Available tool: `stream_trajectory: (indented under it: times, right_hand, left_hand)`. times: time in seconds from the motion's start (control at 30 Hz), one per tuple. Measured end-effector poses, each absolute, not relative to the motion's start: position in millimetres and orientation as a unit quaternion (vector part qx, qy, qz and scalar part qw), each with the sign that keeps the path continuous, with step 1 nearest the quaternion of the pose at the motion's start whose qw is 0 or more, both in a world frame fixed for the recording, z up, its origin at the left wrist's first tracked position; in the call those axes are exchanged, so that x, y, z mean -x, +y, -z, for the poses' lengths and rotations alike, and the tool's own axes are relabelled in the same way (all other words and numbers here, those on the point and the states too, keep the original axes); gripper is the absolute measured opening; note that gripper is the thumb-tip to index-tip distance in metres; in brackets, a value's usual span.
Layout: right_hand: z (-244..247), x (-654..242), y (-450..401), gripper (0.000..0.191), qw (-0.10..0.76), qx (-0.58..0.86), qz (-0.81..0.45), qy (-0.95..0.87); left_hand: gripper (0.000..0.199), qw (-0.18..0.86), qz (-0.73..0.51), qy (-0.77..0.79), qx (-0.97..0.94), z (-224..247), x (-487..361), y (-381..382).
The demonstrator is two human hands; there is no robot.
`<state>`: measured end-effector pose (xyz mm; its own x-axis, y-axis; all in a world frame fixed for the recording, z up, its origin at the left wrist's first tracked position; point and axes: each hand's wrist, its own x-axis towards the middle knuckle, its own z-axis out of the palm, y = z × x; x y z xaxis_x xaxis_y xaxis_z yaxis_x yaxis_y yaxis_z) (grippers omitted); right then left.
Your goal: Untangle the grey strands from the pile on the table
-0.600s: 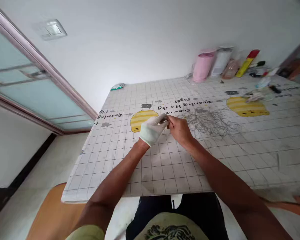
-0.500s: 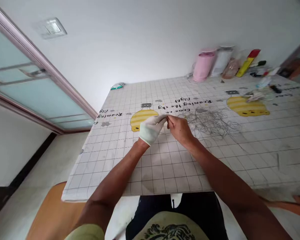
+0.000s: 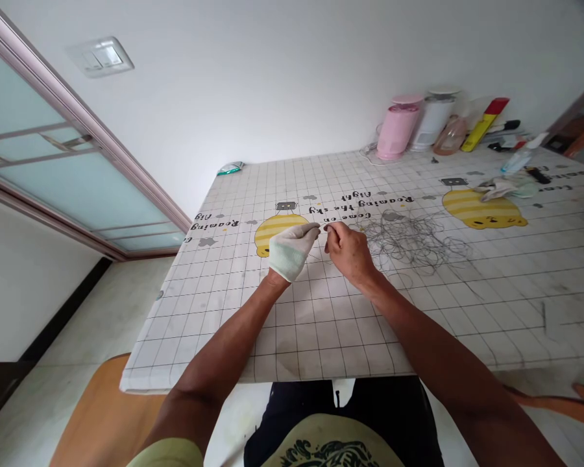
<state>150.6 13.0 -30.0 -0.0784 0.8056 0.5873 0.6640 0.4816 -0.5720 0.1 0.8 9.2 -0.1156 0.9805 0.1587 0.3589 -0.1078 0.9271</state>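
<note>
The tangle of thin strands (image 3: 413, 241) is spread on the bench (image 3: 321, 337), longest left to right, just right of the bare right hand (image 3: 349, 251), farther from the gloved left hand (image 3: 291, 249). Both hands' fingers (image 3: 313, 226) are pressed together; whether a strand is pinched cannot be told.
</note>
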Motion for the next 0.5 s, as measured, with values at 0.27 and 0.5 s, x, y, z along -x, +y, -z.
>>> stream_trajectory:
  times: [0.27, 0.5]
  right_hand:
    - [25, -147, 7, 0.023, 0.485, 0.491, -0.127, -0.712]
    - [21, -150, 4, 0.024, 0.516, 0.475, -0.188, -0.688]
  left_hand:
    - [0.019, 0.326, -0.469, 0.57, -0.591, -6, 0, -1]
    - [0.02, 0.338, -0.476, 0.548, -0.599, 1, 1, 0]
